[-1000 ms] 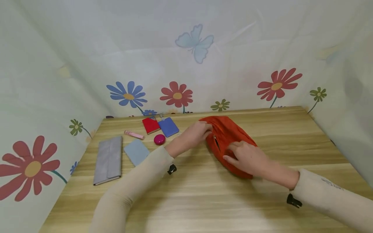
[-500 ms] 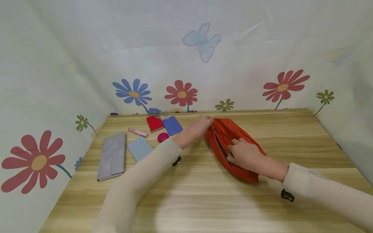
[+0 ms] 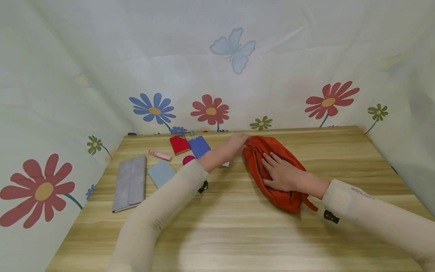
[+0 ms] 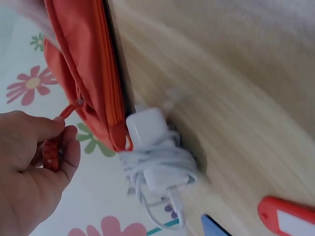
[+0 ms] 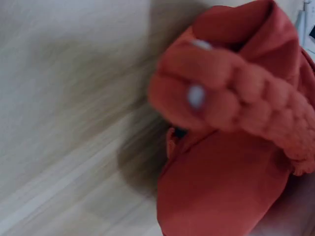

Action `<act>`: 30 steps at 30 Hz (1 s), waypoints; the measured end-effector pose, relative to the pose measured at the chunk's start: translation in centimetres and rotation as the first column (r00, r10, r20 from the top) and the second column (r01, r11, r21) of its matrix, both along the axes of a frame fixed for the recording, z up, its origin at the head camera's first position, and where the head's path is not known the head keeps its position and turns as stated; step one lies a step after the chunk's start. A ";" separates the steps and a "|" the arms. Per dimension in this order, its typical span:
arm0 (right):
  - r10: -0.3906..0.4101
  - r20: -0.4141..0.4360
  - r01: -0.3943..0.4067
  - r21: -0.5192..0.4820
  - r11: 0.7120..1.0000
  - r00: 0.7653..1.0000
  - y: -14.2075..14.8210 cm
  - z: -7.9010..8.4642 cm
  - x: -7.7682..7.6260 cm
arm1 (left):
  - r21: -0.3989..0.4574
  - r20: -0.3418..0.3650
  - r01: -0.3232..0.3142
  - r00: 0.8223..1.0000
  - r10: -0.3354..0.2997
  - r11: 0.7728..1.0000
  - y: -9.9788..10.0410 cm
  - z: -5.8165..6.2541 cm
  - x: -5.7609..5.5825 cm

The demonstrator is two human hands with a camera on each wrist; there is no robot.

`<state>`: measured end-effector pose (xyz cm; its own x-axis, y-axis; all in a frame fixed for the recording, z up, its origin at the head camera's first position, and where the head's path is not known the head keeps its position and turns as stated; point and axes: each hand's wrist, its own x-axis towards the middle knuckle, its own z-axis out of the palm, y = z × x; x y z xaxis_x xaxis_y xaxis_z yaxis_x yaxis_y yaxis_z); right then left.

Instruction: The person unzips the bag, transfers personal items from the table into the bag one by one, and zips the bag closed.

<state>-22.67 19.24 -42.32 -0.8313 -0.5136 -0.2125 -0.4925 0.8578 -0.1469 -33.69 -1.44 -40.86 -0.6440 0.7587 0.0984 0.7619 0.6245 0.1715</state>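
An orange-red fabric bag lies at the right of the table, a dark zipper line along its near left side. At its far left end my left hand grips a red braided strap, seen in the left wrist view. My right hand rests flat on the bag with fingers spread, over part of the zipper. A thick braided strap looms in the right wrist view. Beside the bag's end, a white charger has its cable wound round it; my left arm mostly hides it in the head view.
To the left lie a grey folder, a light blue booklet, a pink tube, a red notebook, a blue card holder and a magenta round case. A red tag shows in the left wrist view.
My right hand's fingers have gone from curled at the zipper to spread flat on the bag. The dark zipper gap looks narrower than half a second ago. The left hand stays at the far end.
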 end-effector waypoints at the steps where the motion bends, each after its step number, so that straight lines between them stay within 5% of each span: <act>1: -0.011 0.032 0.011 0.003 1.000 0.999 0.0 0.0 -0.2 | 0.003 0.005 0.000 1.000 0.000 1.000 -0.1 0.1 -0.1; 7: -0.056 0.043 0.059 -0.060 0.996 0.997 0.0 -0.8 -0.1 | -0.044 -0.036 -0.038 0.999 0.036 0.998 -0.3 0.0 -1.4; 12: -0.116 0.052 0.121 -0.102 0.987 0.992 -0.3 -1.3 0.5 | -0.097 -0.163 -0.162 0.976 0.145 0.982 0.9 -0.4 -3.4; 15: -0.171 0.098 0.181 -0.098 0.979 0.980 -0.5 -1.5 0.7 | -0.132 -0.172 -0.200 0.969 0.177 0.971 2.0 -0.4 -4.1; 19: -0.194 0.084 0.202 -0.101 0.974 0.977 -0.6 -1.7 0.6 | -0.161 -0.125 -0.187 0.978 0.168 0.969 2.7 0.0 -3.7; 26: -0.174 -0.163 0.160 -0.090 0.983 0.971 0.2 -1.8 0.3 | -0.092 -0.027 -0.115 0.993 0.113 0.989 1.4 1.5 -2.7; 30: -0.224 -0.204 0.203 -0.120 0.972 0.953 0.7 -1.5 0.3 | -0.088 0.020 -0.085 0.996 0.087 0.992 0.2 1.7 -1.1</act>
